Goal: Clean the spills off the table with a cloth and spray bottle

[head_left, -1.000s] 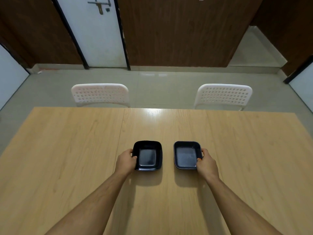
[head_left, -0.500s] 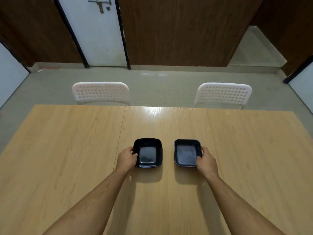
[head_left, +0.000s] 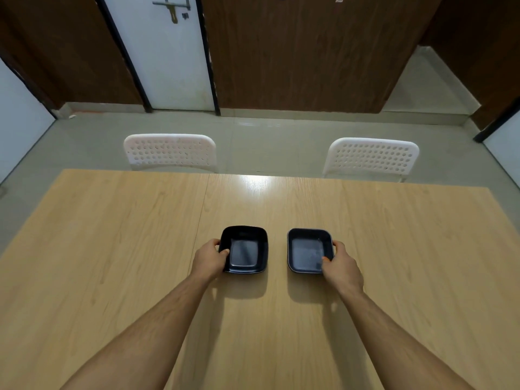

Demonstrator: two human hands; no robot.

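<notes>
Pale wood table (head_left: 112,263) under my view; two white perforated chairs (head_left: 170,150) (head_left: 371,157) tucked at far edge, white door (head_left: 166,52) beyond; nothing between me and dishes. Left black dish (head_left: 244,249) and right black dish (head_left: 309,250) side by side, apart, near table centre; both squarish, no clear long axis, openings up. My left hand (head_left: 209,258) pinches left dish's outer rim, thumb over edge; right hand (head_left: 342,267) likewise grips right dish's outer rim.
</notes>
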